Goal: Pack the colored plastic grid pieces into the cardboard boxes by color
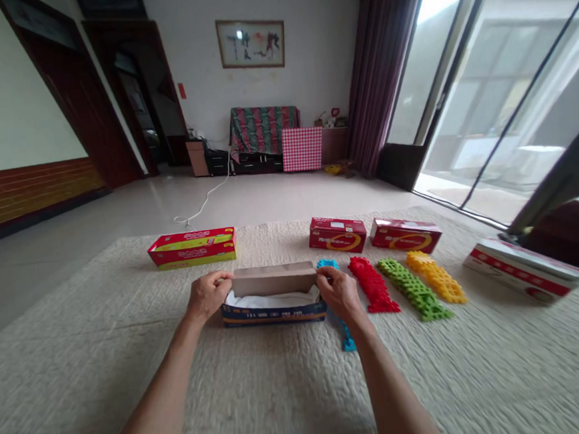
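Note:
Right in front of me an open dark blue cardboard box (273,316) rests on the bedspread, its raised lid flap (275,283) showing a plain brown inner side. White material (276,301), perhaps cloth or paper, lines the inside. My left hand (209,295) pinches the left end of the flap. At the opposite end, my right hand (340,293) grips the flap's right corner. Partly hidden behind my right hand and wrist lies a blue plastic lattice strip (328,264). Beside it are a red lattice strip (374,285), a green one (414,289) and a yellow one (435,277).
A red and yellow-green box (192,249) sits beyond, to the left. Two dark red boxes (338,234) (405,234) stand at the back right. A white and red box (524,270) lies far right. All rest on a cream textured cover (130,363).

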`<state>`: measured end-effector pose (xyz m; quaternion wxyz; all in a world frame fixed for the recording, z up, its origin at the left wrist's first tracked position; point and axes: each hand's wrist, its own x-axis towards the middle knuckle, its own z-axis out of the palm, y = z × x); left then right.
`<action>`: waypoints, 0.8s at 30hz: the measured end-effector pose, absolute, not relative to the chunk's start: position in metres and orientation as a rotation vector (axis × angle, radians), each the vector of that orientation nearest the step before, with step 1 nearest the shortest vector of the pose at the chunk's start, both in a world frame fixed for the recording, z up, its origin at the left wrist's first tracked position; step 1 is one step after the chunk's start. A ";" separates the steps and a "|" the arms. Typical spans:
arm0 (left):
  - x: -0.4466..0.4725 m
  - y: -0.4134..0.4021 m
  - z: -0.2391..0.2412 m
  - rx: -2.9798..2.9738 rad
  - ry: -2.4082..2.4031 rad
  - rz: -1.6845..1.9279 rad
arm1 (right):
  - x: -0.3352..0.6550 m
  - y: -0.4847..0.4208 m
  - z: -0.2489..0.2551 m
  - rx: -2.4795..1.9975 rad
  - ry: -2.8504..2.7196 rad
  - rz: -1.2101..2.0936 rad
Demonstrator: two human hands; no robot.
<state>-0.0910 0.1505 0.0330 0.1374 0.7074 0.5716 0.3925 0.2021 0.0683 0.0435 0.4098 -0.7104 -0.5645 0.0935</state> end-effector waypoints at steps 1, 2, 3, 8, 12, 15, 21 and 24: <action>-0.092 0.154 0.030 1.983 1.577 1.183 | 0.203 0.069 0.043 -1.788 -1.416 0.250; -0.094 0.156 0.026 1.911 1.486 1.246 | 0.204 0.069 0.043 -1.785 -1.412 0.262; -0.094 0.158 0.021 1.821 1.399 1.312 | 0.205 0.069 0.042 -1.782 -1.408 0.270; -0.091 0.158 0.000 1.462 1.255 1.435 | 0.204 0.070 0.041 -1.794 -1.376 0.251; -0.088 0.159 0.006 1.550 1.265 1.489 | 0.203 0.072 0.039 -1.790 -1.360 0.235; -0.092 0.158 0.027 1.878 1.285 1.575 | 0.204 0.073 0.037 -1.784 -1.343 0.257; -0.075 0.146 0.060 2.475 1.312 1.273 | 0.204 0.072 0.039 -1.801 -1.317 0.333; -0.060 0.146 0.057 2.614 1.185 1.019 | 0.204 0.072 0.038 -1.790 -1.330 0.326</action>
